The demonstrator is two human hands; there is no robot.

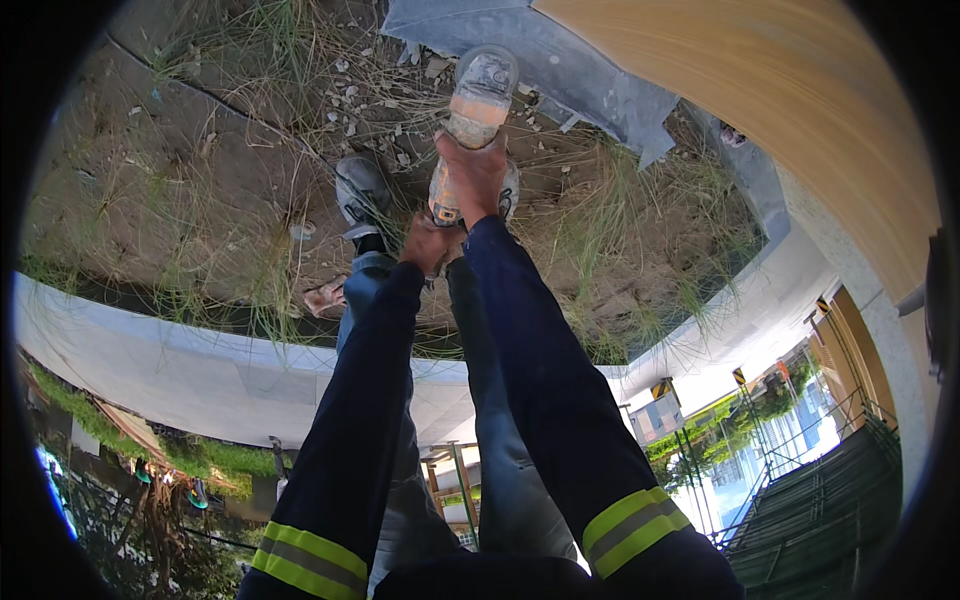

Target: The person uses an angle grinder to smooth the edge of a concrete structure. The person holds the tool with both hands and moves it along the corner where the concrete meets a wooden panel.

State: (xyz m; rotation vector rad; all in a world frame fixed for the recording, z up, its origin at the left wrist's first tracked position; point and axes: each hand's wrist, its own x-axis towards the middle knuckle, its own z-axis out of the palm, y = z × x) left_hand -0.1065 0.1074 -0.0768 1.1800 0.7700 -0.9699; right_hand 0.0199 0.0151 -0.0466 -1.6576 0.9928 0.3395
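A dust-covered orange and grey angle grinder (pixel 482 98) points away from me, its round head at the edge of a grey stone slab (pixel 590 75). My right hand (pixel 476 172) is wrapped round the middle of its body. Closer to me, my left hand (pixel 432 244) is closed on the tool's rear end (pixel 443 196). Both arms are stretched forward in dark sleeves with reflective bands. The grinder's disc is hidden or too unclear to make out.
My grey shoe (pixel 362 190) stands on dirt with grass tufts and stone chips. A black cable (pixel 225 103) crosses the ground at left. A curved tan wall panel (pixel 780 70) rises at right. A pale kerb (pixel 200 350) runs behind my legs, near a crumpled pinkish thing (pixel 325 296).
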